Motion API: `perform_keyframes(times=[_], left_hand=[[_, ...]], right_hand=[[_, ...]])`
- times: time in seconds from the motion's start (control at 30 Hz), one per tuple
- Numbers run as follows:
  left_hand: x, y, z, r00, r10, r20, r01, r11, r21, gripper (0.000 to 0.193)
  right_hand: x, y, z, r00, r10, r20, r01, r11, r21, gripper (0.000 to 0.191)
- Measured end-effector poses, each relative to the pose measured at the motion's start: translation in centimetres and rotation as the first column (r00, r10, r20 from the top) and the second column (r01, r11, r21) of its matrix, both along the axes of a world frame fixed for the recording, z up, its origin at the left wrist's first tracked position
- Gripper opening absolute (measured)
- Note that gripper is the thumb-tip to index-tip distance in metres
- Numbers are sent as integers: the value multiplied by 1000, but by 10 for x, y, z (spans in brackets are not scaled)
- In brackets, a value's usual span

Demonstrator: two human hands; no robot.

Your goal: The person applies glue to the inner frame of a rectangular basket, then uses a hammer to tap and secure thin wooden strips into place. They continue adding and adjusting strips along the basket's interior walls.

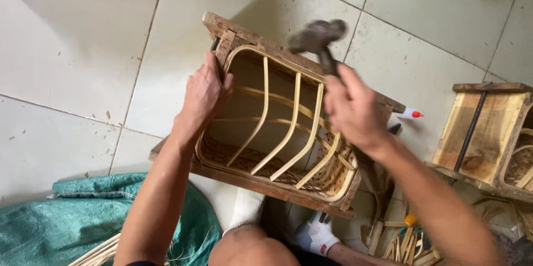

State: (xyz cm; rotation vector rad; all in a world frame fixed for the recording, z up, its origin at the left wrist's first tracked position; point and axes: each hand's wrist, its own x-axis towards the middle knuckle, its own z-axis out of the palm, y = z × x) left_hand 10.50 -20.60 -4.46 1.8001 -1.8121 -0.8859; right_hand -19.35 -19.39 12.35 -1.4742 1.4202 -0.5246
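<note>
1. Head view, looking straight down: one left hand (204, 91) and one right hand (351, 109), well apart.
2. Left hand is pressed flat on the left rim of one woven basket (277, 133), fingers bent over the edge. It steadies the basket rather than clamping it.
3. Right hand is clenched around the handle of one hammer (317, 37). The hammer head is raised above the far rim of the basket and blurred.
4. Basket sits inside one wooden frame (233, 35), which rests on the floor (78, 49) in front of the person's feet.
5. Basket has a woven bottom and five bent bamboo ribs that I can count: three run front to back and two cross them.
6. Two feet in white socks (247, 207) show at the near edge of the frame.
7. One second wooden frame (488, 127) with another basket in it stands at the right edge of the floor.
8. One small white bottle with a red cap (410, 114) lies just beyond the first frame's right corner.
9. One green woven sack (72, 216) lies at the near left. Cut bamboo strips (408, 244) are piled near right; too many to count.
10. Floor is pale large tiles with dark grout lines, with small wood chips scattered on them.
</note>
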Motion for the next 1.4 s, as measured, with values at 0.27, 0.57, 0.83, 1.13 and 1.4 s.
perform_keyframes(times=[0.27, 0.57, 0.83, 1.13, 1.4], left_hand=[[-2, -5, 12, 1000, 15, -3, -15, 997, 80, 46], [-3, -5, 14, 1000, 19, -19, -18, 997, 75, 44], [-6, -1, 16, 1000, 6, 0, -6, 999, 40, 41], [-8, -7, 22, 998, -22, 51, 14, 990, 143, 45], [-8, -5, 38, 984, -100, 148, 66, 974, 215, 45]], right_hand=[[40, -30, -35, 973, 147, -175, -182, 963, -199, 38], [38, -33, -48, 957, 206, -202, -275, 867, -416, 36], [39, -34, -42, 960, 189, -206, -241, 934, -264, 37], [15, -15, -42, 964, 159, -214, -232, 898, -375, 33], [-3, 2, -44, 957, 167, -236, -226, 941, -251, 27]])
